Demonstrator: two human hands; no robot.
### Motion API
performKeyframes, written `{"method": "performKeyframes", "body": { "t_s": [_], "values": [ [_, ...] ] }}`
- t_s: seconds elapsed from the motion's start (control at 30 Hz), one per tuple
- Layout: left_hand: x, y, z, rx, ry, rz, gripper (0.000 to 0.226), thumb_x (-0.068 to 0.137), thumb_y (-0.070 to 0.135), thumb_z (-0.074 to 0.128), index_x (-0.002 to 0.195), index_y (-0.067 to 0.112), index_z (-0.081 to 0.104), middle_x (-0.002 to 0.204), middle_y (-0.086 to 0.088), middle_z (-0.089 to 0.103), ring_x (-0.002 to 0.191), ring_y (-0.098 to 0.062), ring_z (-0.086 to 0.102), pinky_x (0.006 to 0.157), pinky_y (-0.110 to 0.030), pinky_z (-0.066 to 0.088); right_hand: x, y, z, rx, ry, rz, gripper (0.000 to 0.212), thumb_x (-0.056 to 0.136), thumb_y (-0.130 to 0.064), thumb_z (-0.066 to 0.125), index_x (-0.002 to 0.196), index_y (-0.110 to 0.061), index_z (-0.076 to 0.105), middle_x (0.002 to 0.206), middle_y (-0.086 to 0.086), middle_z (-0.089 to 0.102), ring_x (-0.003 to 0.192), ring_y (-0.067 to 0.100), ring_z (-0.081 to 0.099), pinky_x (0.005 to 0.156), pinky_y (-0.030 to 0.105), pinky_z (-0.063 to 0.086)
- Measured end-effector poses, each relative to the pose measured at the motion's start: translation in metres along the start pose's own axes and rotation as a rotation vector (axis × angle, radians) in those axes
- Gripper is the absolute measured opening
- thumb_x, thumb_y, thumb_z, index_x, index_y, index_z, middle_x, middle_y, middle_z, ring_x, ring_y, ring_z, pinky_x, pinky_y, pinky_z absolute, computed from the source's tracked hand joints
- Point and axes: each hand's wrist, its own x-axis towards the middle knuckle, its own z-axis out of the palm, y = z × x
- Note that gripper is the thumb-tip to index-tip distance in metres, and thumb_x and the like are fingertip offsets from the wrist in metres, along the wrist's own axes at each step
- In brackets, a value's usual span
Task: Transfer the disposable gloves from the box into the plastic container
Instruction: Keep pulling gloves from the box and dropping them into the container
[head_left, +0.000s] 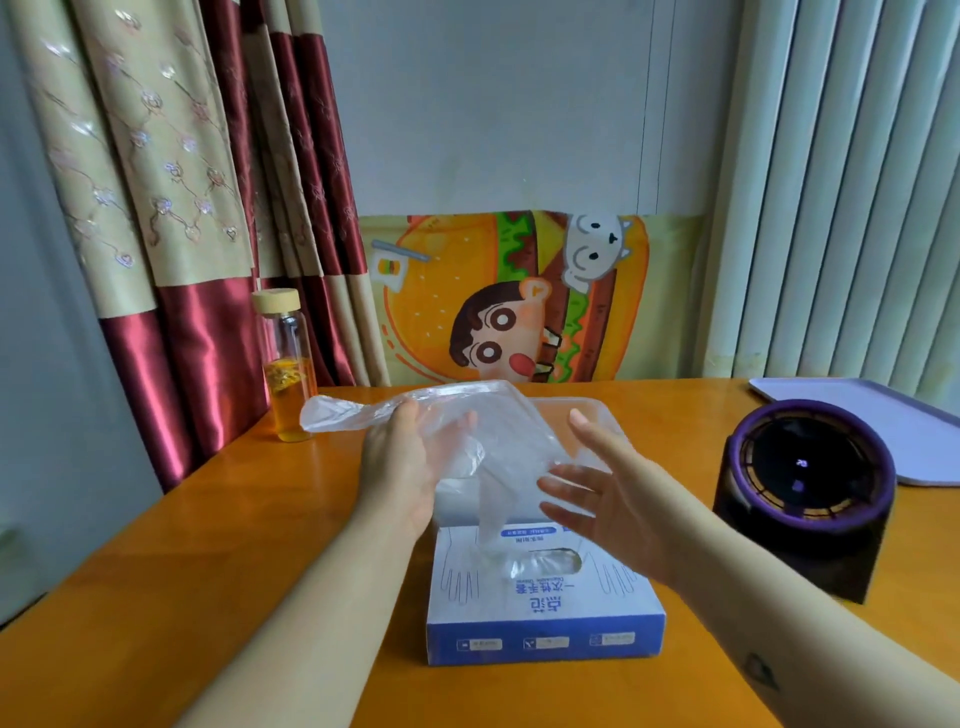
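A blue and white glove box (545, 618) lies flat on the orange table, near the front. A thin clear glove sticks up out of its top slot (545, 564). Behind the box sits a clear plastic container (587, 410), mostly hidden by a bunch of clear disposable gloves (498, 426). My left hand (405, 462) holds that bunch from the left, above the container. On the right, my right hand (597, 499) is spread flat with fingers apart, touching the plastic's edge; no grip shows.
A glass bottle (288, 364) with orange liquid and a wooden cap stands at the back left. A dark round device with a purple rim (805, 488) sits right of the box. A pale tray (893, 415) lies at the far right. Curtains hang behind.
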Motion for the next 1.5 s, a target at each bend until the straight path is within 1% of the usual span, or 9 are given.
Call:
{"method": "performKeyframes", "body": {
  "t_s": [0.23, 0.43, 0.63, 0.9, 1.07, 1.17, 1.23, 1.33, 1.5],
  "values": [
    [0.019, 0.002, -0.001, -0.010, -0.034, -0.033, 0.021, 0.094, 0.017, 0.051, 0.099, 0.006, 0.068, 0.090, -0.012, 0.071, 0.084, -0.023, 0.069, 0.066, -0.032, 0.056, 0.040, -0.023, 0.027, -0.197, 0.097, -0.246, 0.038, 0.086, -0.015, 0.066, 0.121, -0.024, 0.057, 0.111, 0.007, 0.063, 0.099, 0.017, 0.062, 0.079, 0.028, 0.054],
    [0.054, 0.037, -0.019, -0.141, -0.181, 0.012, 0.048, 0.085, 0.013, 0.041, 0.125, -0.009, 0.051, 0.119, -0.033, 0.057, 0.103, -0.038, 0.058, 0.081, -0.044, 0.053, 0.080, -0.061, 0.034, -0.115, 0.075, -0.242, 0.019, 0.086, -0.016, 0.065, 0.104, -0.020, 0.068, 0.109, 0.005, 0.065, 0.100, 0.021, 0.057, 0.077, 0.028, 0.047],
    [0.087, 0.068, -0.024, -0.183, -0.222, 0.005, 0.038, 0.091, 0.011, 0.033, 0.115, -0.003, 0.059, 0.086, -0.021, 0.068, 0.079, -0.028, 0.067, 0.078, -0.043, 0.058, 0.102, -0.088, 0.036, -0.106, -0.106, -0.216, 0.030, 0.083, -0.018, 0.065, 0.112, -0.011, 0.066, 0.100, 0.009, 0.062, 0.082, 0.015, 0.056, 0.069, 0.022, 0.046],
    [0.110, 0.072, -0.012, -0.029, -0.295, -0.193, 0.032, 0.093, 0.012, 0.038, 0.107, -0.008, 0.058, 0.081, -0.019, 0.067, 0.067, -0.026, 0.069, 0.056, -0.036, 0.058, 0.123, -0.085, 0.033, -0.211, -0.079, -0.261, 0.028, 0.084, 0.010, 0.059, 0.101, -0.011, 0.069, 0.104, 0.003, 0.069, 0.080, 0.007, 0.067, 0.067, 0.014, 0.054],
    [0.128, 0.044, -0.030, 0.163, -0.136, -0.239, 0.014, 0.097, 0.006, 0.041, 0.091, 0.008, 0.054, 0.091, -0.014, 0.057, 0.070, -0.020, 0.060, 0.064, -0.034, 0.053, 0.125, -0.062, 0.004, -0.763, 0.034, -0.227, 0.050, 0.081, 0.002, 0.066, 0.128, -0.012, 0.057, 0.114, 0.003, 0.066, 0.085, 0.014, 0.069, 0.083, 0.029, 0.056],
    [0.139, 0.036, -0.045, 0.411, 0.164, -0.022, 0.031, 0.098, 0.010, 0.044, 0.128, 0.014, 0.048, 0.114, -0.004, 0.056, 0.094, -0.019, 0.060, 0.080, -0.033, 0.051, 0.125, -0.047, -0.012, -1.202, 0.056, -0.215, 0.057, 0.081, -0.006, 0.069, 0.134, -0.018, 0.052, 0.093, 0.003, 0.071, 0.069, 0.008, 0.069, 0.073, 0.025, 0.056],
    [0.135, 0.040, -0.045, 0.663, 0.207, 0.273, 0.044, 0.095, 0.012, 0.049, 0.139, 0.017, 0.042, 0.130, 0.008, 0.044, 0.100, -0.010, 0.052, 0.079, -0.014, 0.043, 0.126, -0.040, -0.019, -1.342, 0.038, -0.191, 0.059, 0.082, -0.008, 0.068, 0.137, -0.019, 0.049, 0.089, -0.001, 0.070, 0.059, -0.001, 0.065, 0.063, 0.016, 0.051],
    [0.110, 0.050, -0.010, 1.018, -0.178, 0.585, 0.032, 0.095, 0.015, 0.054, 0.126, 0.023, 0.053, 0.120, 0.010, 0.054, 0.088, 0.000, 0.053, 0.060, -0.005, 0.039, 0.132, -0.033, -0.025, -1.485, 0.034, -0.180, 0.065, 0.082, -0.009, 0.068, 0.141, -0.015, 0.043, 0.110, 0.004, 0.068, 0.067, 0.001, 0.067, 0.067, 0.018, 0.054],
    [0.094, 0.024, 0.040, 1.847, -0.949, 0.095, 0.050, 0.094, 0.044, 0.054, 0.140, 0.028, 0.046, 0.143, 0.006, 0.047, 0.111, -0.012, 0.055, 0.091, -0.023, 0.041, 0.137, -0.029, -0.023, -1.816, -0.010, -0.070, 0.067, 0.080, -0.020, 0.072, 0.140, -0.010, 0.043, 0.126, 0.007, 0.060, 0.104, 0.020, 0.062, 0.090, 0.029, 0.051]
  ]
}}
